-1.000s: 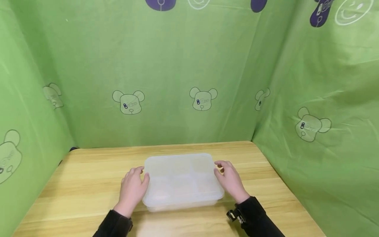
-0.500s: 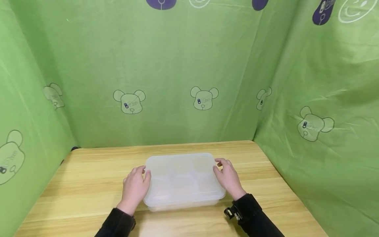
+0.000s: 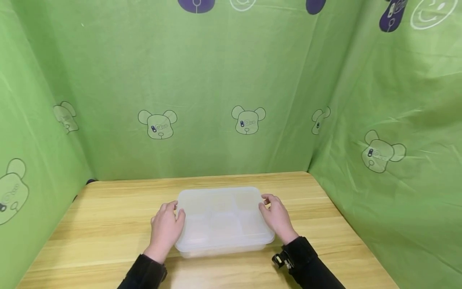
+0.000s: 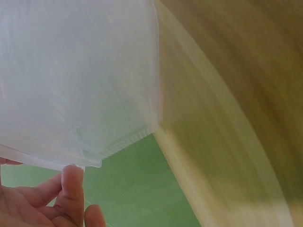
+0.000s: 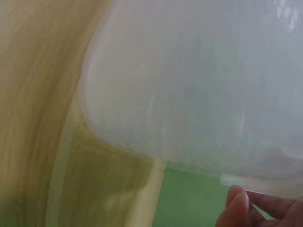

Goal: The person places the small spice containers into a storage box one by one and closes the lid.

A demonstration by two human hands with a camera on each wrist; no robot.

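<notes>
A translucent plastic storage box stands on the table, its frosted lid lying on top. Faint compartment divisions show through the lid; any contents are too blurred to make out. My left hand grips the left rim, thumb on the lid's edge and fingers bent along the side. At the right rim my right hand does the same. In the left wrist view a fingertip touches the lid's rim. The right wrist view has the fingers against a small tab on the rim.
The wooden table has its far edge along a green cloth backdrop printed with bear heads. Similar green cloth hangs on the left and right. A small black device sits at the right cuff.
Both hands have shifted slightly inward, the thumbs a little further over the lid's edges. The box stays in about the same place.
</notes>
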